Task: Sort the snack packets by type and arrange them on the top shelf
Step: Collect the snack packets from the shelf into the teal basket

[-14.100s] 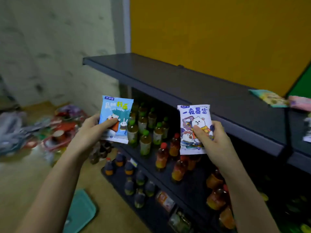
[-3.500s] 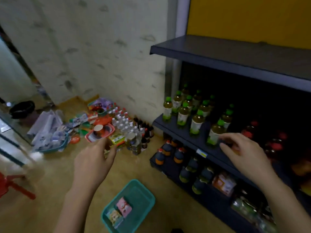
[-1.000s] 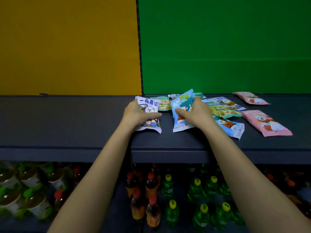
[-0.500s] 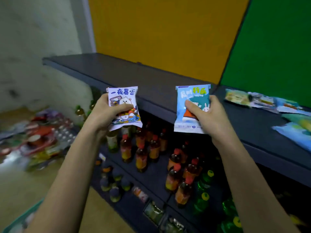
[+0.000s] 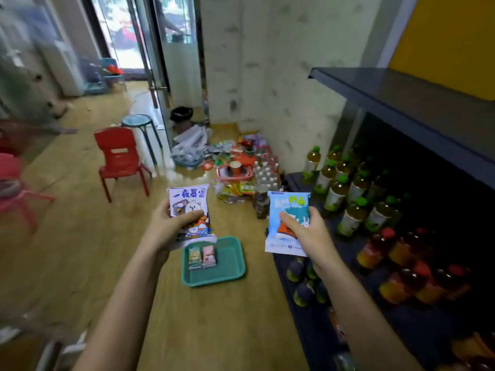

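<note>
Both packets, held up beside the shelf edge half a second earlier, now sit lower and over the wooden floor, the view having swung left and downward. Left hand [image 5: 171, 228] grips a white-and-purple plastic snack packet printed with a cartoon bear [image 5: 190, 210], thumb across its front. Right hand [image 5: 305, 232] grips a light-blue plastic snack packet printed with a rabbit [image 5: 288, 210], thumb likewise on the face; the two packets are held apart at similar height. Below and between them lies a teal rectangular plastic tray [image 5: 227, 266] on the floor, holding two small packets, one greenish [image 5: 194, 257] and one pink [image 5: 209, 255], side by side at its left end. Right of the tray stands a dark grey metal shelving unit: its top shelf [image 5: 417, 103] appears bare in the visible part, its lower shelves carry green-capped tea bottles [image 5: 348, 194] and red-capped bottles [image 5: 385, 247]. Beyond the tray, against the wall, lies a heap of mixed goods [image 5: 238, 167]. Left of that heap stand a red plastic child's chair [image 5: 119, 159] and a round stool [image 5: 139, 124].
</note>
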Available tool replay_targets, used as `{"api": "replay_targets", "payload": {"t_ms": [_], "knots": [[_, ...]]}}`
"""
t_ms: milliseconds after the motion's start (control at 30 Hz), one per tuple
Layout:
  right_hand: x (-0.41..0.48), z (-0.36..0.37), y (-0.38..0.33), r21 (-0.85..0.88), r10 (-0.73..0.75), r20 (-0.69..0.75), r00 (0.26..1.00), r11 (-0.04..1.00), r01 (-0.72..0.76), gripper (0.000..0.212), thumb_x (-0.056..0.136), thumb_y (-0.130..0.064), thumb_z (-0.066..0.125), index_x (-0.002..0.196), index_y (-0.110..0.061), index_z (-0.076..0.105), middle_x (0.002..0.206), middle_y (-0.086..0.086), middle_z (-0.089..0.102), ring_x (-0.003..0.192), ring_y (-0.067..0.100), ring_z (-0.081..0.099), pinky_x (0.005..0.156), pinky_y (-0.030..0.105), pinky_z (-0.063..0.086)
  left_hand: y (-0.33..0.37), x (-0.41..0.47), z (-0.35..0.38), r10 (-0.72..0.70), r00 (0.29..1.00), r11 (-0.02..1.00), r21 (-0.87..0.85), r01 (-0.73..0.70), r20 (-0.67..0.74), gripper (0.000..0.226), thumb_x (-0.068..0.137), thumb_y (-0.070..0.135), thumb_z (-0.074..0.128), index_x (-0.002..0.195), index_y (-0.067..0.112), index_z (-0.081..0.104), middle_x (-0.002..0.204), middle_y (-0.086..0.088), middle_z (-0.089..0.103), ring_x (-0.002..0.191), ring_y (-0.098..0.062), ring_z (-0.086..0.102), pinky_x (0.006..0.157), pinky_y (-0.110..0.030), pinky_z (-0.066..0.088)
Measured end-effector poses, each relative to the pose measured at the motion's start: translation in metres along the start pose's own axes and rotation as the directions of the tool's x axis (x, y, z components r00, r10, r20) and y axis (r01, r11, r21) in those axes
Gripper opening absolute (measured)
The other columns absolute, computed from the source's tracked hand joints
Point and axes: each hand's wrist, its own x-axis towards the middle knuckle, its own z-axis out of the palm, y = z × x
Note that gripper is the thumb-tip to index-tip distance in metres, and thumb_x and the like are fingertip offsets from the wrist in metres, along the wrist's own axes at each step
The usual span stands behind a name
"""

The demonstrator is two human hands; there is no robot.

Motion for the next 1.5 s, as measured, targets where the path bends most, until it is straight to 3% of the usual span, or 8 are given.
{"api": "replay_targets", "payload": {"t_ms": [100,233,333,500,567,767,900,1500], "knots": [[0.031,0.069,0.025,-0.012,0.046,0.079,0.996,0.999,-0.045,0.029,0.085,-0.015,0.065,0.110,-0.008,0.053,0.102,0.004,0.066,0.080,0.007,0.063,0.067,0.015,0.052,-0.014,0.034,-0.060,-0.055,0.995,0.998,0.000,0.056,-0.086,0.024,0.078,-0.008,0.064,0.094,0.008,0.059,0.072,-0.006,0.072,0.053,-0.014,0.067,0.054,-0.028,0.058],[0.068,0.136,0.052,-0.044,0.087,0.096,0.992,0.996,-0.083,0.026,0.083,-0.019,0.068,0.105,-0.013,0.055,0.106,0.006,0.068,0.093,0.018,0.065,0.086,0.041,0.053,-0.034,0.084,-0.119,-0.128,0.984,0.990,0.045,0.135,-0.126,0.018,0.083,-0.002,0.062,0.096,0.009,0.059,0.084,-0.013,0.068,0.057,-0.015,0.068,0.059,-0.030,0.057],[0.098,0.163,0.066,-0.099,0.100,0.069,0.993,0.991,-0.093,0.018,0.083,-0.019,0.068,0.097,-0.017,0.057,0.101,0.004,0.069,0.092,0.020,0.067,0.085,0.043,0.053,-0.044,0.120,-0.144,-0.180,0.972,0.980,0.057,0.191,-0.153,0.021,0.085,0.000,0.059,0.105,0.006,0.058,0.084,-0.010,0.068,0.057,-0.014,0.067,0.055,-0.025,0.056],[0.154,0.184,0.090,-0.114,0.125,0.054,0.991,0.986,-0.119,0.021,0.085,-0.009,0.064,0.104,-0.011,0.054,0.094,-0.003,0.065,0.071,-0.009,0.062,0.060,0.007,0.048,-0.064,0.180,-0.167,-0.287,0.942,0.953,0.048,0.299,-0.176,0.018,0.089,0.001,0.050,0.105,0.008,0.057,0.080,-0.010,0.066,0.049,-0.012,0.066,0.043,-0.021,0.051],[0.178,0.189,0.106,-0.130,0.146,0.051,0.988,0.982,-0.138,0.024,0.086,-0.008,0.063,0.107,-0.011,0.053,0.096,-0.004,0.064,0.080,0.000,0.063,0.060,0.005,0.049,-0.078,0.205,-0.173,-0.322,0.930,0.941,0.046,0.335,-0.179,0.018,0.091,0.001,0.047,0.105,0.008,0.056,0.079,-0.010,0.066,0.050,-0.013,0.067,0.043,-0.021,0.051],[0.260,0.218,0.172,-0.224,0.220,0.100,0.970,0.955,-0.193,0.030,0.082,-0.027,0.068,0.109,-0.028,0.057,0.110,-0.002,0.065,0.101,0.016,0.063,0.086,0.041,0.053,-0.144,0.288,-0.185,-0.408,0.892,0.908,0.013,0.419,-0.193,0.021,0.090,0.001,0.051,0.110,0.005,0.056,0.087,-0.013,0.067,0.055,-0.015,0.068,0.048,-0.022,0.054],[0.312,0.252,0.218,-0.231,0.295,0.165,0.941,0.939,-0.254,0.022,0.086,-0.012,0.063,0.106,-0.017,0.053,0.092,-0.007,0.064,0.086,0.008,0.062,0.062,0.013,0.052,-0.203,0.346,-0.191,-0.471,0.861,0.877,0.008,0.481,-0.194,0.024,0.088,-0.002,0.055,0.112,0.000,0.057,0.092,-0.015,0.068,0.059,-0.012,0.069,0.053,-0.021,0.055],[0.495,0.393,0.712,-0.286,0.421,0.171,0.891,0.886,-0.364,0.019,0.095,-0.016,0.049,0.114,-0.014,0.047,0.098,0.001,0.057,0.083,0.011,0.057,0.066,0.027,0.047,-0.695,0.573,-0.215,-0.476,0.843,0.840,0.156,0.520,-0.250,0.019,0.085,0.003,0.063,0.100,0.011,0.054,0.081,0.001,0.061,0.061,-0.010,0.062,0.047,-0.014,0.051]]}}
